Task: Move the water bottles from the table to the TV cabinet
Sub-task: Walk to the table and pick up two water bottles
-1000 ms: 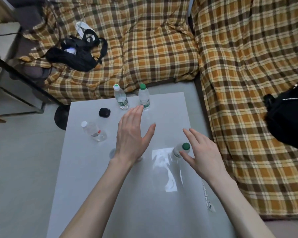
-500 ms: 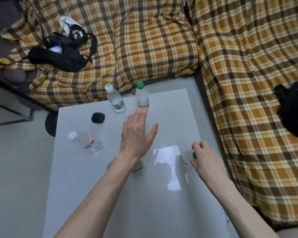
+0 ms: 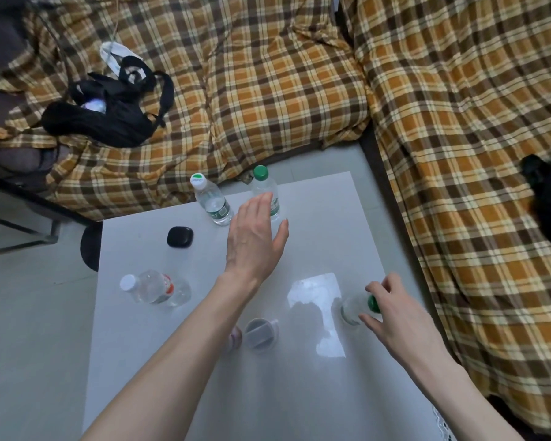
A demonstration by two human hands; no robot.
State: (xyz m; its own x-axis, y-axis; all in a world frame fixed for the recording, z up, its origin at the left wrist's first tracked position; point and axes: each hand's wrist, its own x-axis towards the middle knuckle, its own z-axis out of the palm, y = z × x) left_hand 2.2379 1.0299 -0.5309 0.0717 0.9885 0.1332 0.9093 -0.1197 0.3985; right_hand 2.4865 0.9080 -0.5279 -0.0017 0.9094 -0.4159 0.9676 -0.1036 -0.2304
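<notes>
Views given: a single head view; no second view is supplied, so no shared part can be told.
Position: the scene is seen from above, at head height over the near edge of the white table (image 3: pixel 315 393).
Direction: forward and steeply down.
Lens: wide-angle; straight edges are bowed toward the frame borders.
Nearness: both forearms enter from the bottom edge; the left hand (image 3: pixel 252 240) is seen mid-frame and the right hand (image 3: pixel 392 316) lower right, both close.
Far field: the plaid-covered sofa (image 3: pixel 283 90) is taken in along the top and right.
Left margin: bare floor (image 3: pixel 29 329) is shown.
</notes>
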